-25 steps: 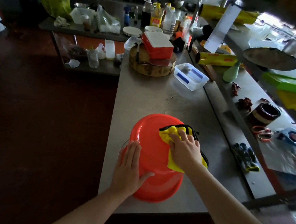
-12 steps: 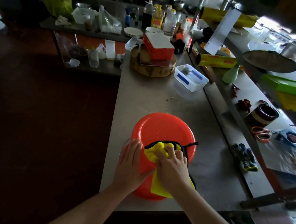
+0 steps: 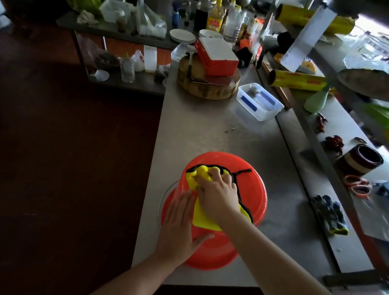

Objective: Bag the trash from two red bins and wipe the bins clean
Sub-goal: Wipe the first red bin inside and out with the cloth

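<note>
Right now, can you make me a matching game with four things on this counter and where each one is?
Things:
1. yellow cloth
2. left hand
3. clear tub
4. dark gloves

Places:
a. lying on the raised ledge at the right
b. flat against the side of the red bin
c. next to the wooden chopping block
d. under the right hand, on the bin's upturned bottom

Pairs: 1-d, 2-b, 3-c, 4-a
</note>
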Motion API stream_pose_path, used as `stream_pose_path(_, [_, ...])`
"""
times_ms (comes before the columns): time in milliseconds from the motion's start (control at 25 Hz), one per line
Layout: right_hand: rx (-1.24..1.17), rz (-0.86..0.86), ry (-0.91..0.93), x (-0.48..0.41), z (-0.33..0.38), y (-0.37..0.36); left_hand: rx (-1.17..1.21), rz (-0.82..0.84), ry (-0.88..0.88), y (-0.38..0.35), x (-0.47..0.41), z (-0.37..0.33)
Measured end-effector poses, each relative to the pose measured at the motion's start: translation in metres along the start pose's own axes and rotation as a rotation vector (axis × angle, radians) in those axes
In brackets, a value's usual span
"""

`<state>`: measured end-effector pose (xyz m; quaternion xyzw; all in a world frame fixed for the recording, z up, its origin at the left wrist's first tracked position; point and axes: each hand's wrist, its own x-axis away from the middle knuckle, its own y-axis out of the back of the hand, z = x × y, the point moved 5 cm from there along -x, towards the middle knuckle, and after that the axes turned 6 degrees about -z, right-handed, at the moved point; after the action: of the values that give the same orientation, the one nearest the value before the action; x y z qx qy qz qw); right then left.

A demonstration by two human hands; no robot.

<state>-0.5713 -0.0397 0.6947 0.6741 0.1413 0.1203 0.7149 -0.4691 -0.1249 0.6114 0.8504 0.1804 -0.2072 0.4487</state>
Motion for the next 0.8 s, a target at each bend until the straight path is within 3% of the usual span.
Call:
stream_pose_path(240, [-0.057,-0.111,-0.120,-0.052,-0.023,0.004,-0.047,0.038,0.010,0.002,0.000,-0.001])
stream_pose_path(360, [-0.113,-0.191,-0.013,-0.061,-0.018,0.004,-0.061,0.053,0.021,0.001,0.002,0.000])
stream_pose_path(480, [-0.043,-0.119,0.054,-0.072,-0.007,-0.005,-0.078,0.064,0.031,0.000,0.000,0.002])
stream_pose_path(800, [-0.037,-0.071,-0.144,-0.076,-0.093,-0.002,-0.145,0.082,0.015,-0.008,0.004,0.005])
